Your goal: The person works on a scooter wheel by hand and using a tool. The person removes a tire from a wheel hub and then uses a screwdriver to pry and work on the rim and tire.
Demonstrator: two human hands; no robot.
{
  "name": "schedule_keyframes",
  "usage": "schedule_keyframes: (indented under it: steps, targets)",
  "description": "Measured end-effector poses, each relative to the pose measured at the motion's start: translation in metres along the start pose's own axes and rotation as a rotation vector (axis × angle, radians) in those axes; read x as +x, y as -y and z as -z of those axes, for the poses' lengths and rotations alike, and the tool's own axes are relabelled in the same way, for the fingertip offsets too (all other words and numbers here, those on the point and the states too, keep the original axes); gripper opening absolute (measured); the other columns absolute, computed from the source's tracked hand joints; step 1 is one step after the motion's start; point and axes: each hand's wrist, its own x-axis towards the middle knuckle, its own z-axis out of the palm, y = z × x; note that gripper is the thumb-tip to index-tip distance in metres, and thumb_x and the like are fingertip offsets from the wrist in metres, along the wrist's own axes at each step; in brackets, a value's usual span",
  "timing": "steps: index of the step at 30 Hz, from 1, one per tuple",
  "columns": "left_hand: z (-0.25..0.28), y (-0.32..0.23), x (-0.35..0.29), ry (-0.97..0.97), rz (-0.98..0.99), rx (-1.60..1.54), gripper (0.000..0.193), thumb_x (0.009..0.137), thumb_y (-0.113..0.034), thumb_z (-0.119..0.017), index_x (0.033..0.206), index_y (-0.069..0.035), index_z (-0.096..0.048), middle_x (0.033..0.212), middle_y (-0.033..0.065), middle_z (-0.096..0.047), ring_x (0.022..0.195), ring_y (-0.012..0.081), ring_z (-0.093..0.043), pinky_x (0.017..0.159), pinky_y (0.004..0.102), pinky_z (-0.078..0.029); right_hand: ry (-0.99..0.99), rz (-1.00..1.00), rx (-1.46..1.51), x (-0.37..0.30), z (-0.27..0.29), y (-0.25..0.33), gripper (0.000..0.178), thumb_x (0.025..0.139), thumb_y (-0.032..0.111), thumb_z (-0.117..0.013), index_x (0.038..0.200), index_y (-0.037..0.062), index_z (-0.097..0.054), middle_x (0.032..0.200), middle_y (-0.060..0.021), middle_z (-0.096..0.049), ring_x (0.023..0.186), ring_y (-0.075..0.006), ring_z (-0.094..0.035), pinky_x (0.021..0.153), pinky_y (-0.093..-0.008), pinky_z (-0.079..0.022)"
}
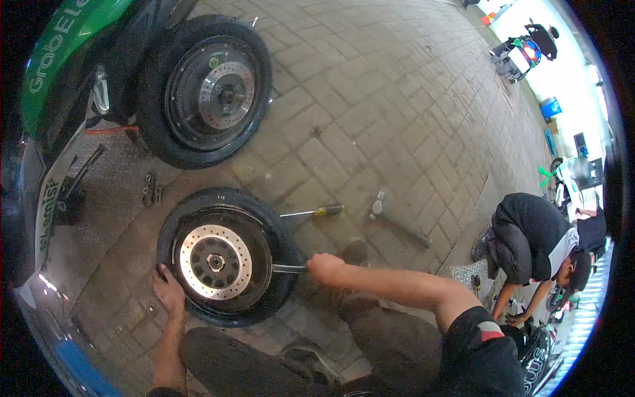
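Paved floor [370, 145]: rough, interlocking blocks; open room beyond the hammer. Rear wheel [208, 99]: upright, black rubber tyre, round drilled disc. Lower wheel [215, 263]: lying flat before the person's knees; matte tyre, bright perforated disc. Hammer [401, 226]: metal head, dark handle, well apart to the right. Screwdriver [324, 210]: slim shaft, tip near the tyre. Left hand [170, 291]: half-open, against the tyre's left edge. Right hand [325, 270]: closed around a shiny metal bar [289, 269] reaching the rim's right edge; tip seating cannot be determined.
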Motion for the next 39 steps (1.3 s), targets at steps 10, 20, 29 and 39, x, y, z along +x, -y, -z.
schedule_keyframes:
  steps: [10,20,29,39]
  targets:
    - [-0.001,0.003,-0.001,-0.065,-0.059,-0.027,0.075,0.106,-0.054,-0.036,0.141,0.011,-0.048,0.142,0.0335,-0.05,0.134,0.0469,-0.047,0.115,0.0484,-0.035,0.052,-0.032,0.002,0.006,0.007,0.018,0.017,0.088,0.013,-0.063,0.094,0.0066,-0.077,0.096,-0.0161,-0.076,0.094,-0.0346,-0.074,0.08,-0.045,-0.061]
    - [0.006,-0.001,-0.002,-0.004,-0.094,-0.101,0.075,0.107,-0.05,-0.037,0.141,0.017,-0.044,0.148,0.0367,-0.042,0.138,0.049,-0.041,0.119,0.049,-0.03,-0.097,-0.012,-0.331,0.025,0.006,0.037,0.016,0.086,0.021,-0.067,0.092,0.0127,-0.079,0.092,-0.0079,-0.077,0.089,-0.0271,-0.075,0.073,-0.0405,-0.06]
    - [0.005,0.007,0.01,0.057,-0.135,0.013,0.067,0.107,-0.045,-0.037,0.148,0.008,-0.04,0.151,0.03,-0.042,0.141,0.0458,-0.038,0.119,0.0478,-0.029,-0.259,-0.229,-0.231,0.027,0.087,-0.053,0.019,0.08,0.015,-0.07,0.096,0.0064,-0.074,0.102,-0.0194,-0.069,0.101,-0.0357,-0.069,0.085,-0.0455,-0.058]
    - [0.001,0.003,0.008,-0.031,-0.075,0.005,0.066,0.105,-0.045,-0.041,0.147,0.005,-0.041,0.147,0.0299,-0.047,0.138,0.046,-0.042,0.117,0.0477,-0.033,-0.003,-0.104,-0.357,0.076,0.125,-0.108,0.044,0.079,0.024,-0.076,0.118,0.0079,-0.064,0.114,-0.0169,-0.069,0.107,-0.0376,-0.068,0.091,-0.0502,-0.055]
